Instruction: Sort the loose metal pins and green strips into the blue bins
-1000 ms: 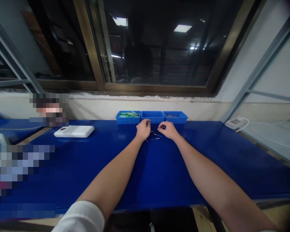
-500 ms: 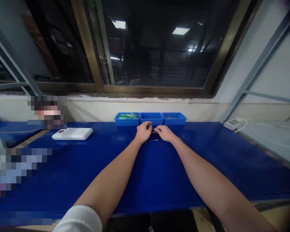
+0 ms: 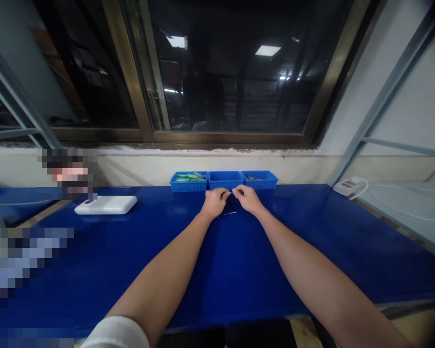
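Observation:
My left hand [image 3: 214, 202] and my right hand [image 3: 247, 198] are close together over the blue table, just in front of the bins. Both have thumb and fingers pinched, the fingertips almost meeting. Whatever small piece they pinch is too tiny to make out. Below them a thin metal rod-like piece [image 3: 229, 213] lies on the table, and a dark tip shows beside my left wrist. Behind the hands stand three blue bins: the left bin [image 3: 189, 187] holds green-and-white pieces, the middle bin [image 3: 225, 185] is partly hidden by my hands, and the right bin [image 3: 264, 183] holds small metal parts.
A white rounded device [image 3: 112, 205] lies on the table's left. At the right edge sits a white power strip [image 3: 348, 185] with its cable. A window [image 3: 232, 96] rises behind the bins, and metal frame posts flank both sides. A blurred-out person is at the left.
My left fingers have closed from a looser curl into a pinch, and the two hands' fingertips have come nearer each other. The thin piece between them is now barely visible. The view has shifted slightly.

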`<state>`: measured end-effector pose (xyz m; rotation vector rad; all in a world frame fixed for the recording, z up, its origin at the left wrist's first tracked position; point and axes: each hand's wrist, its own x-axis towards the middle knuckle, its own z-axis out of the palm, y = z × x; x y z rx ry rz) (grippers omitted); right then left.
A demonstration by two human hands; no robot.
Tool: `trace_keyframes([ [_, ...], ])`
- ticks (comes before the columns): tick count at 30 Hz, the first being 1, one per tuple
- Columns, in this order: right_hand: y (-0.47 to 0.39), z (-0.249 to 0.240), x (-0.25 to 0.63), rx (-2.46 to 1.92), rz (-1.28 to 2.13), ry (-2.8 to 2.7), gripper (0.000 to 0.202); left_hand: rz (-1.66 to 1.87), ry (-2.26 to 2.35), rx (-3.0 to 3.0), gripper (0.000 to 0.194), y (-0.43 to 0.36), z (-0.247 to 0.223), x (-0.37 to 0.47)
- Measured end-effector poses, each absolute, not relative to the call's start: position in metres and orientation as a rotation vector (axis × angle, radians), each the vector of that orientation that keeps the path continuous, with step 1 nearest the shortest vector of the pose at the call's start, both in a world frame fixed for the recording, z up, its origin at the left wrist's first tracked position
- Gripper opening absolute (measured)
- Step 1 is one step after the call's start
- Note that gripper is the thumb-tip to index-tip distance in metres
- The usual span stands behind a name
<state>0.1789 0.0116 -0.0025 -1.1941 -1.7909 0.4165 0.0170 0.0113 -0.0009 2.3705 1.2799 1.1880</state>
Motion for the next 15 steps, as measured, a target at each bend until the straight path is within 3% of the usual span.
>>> trace_keyframes([
  [10, 0.0127, -0.0032, 0.1775, -1.206, 0.521, -1.753, 0.04, 1.221, 1.295, 2.28, 0.021, 0.0092, 0.0005, 0.017],
  [15, 0.0157, -0.0051, 0.1793, -1.026, 0.658, -1.583, 0.021, 1.16, 1.469, 2.231, 0.023, 0.0105, 0.0017, 0.0162],
])
